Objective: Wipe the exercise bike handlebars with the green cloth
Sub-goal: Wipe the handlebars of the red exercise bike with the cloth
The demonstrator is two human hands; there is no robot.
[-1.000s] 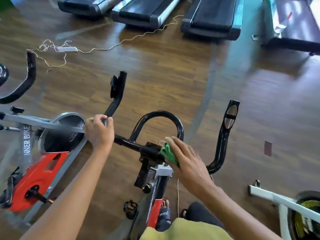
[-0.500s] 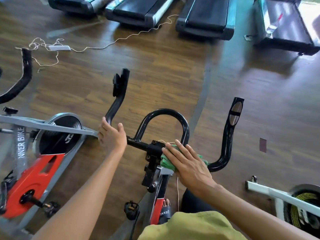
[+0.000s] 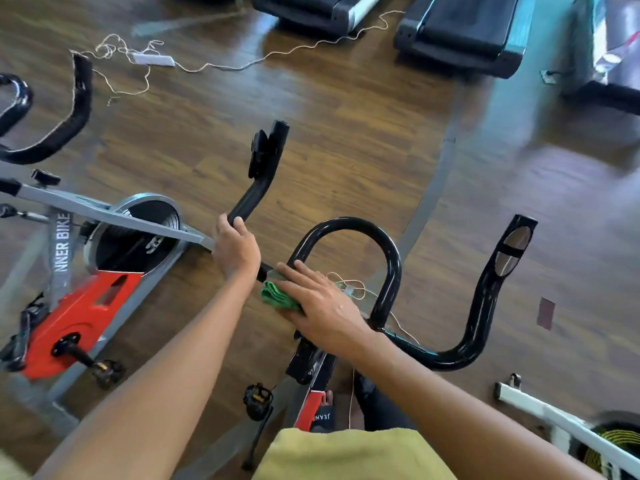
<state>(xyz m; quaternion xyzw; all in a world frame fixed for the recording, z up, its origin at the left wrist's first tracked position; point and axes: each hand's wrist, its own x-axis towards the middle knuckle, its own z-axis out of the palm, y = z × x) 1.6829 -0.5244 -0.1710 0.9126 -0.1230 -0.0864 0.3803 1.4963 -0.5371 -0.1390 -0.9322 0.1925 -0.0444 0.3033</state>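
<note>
Your right grip point(image 3: 322, 306) has slid green cloth point(image 3: 275, 297) leftward along handlebars point(image 3: 391, 258), now just beside left grip point(image 3: 237, 251). Right fingers point(image 3: 304, 277) flat and apart, pressing cloth on crossbar. Left grip clamped round bar's left bend.

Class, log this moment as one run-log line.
left hand: grips handlebars | right hand: flat, presses green cloth on them | phase: wiping

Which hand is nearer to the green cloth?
Right. The right hand lies flat on the green cloth, pressing it onto the handlebars. The left hand grips the handlebars further left, beside the cloth.
</note>
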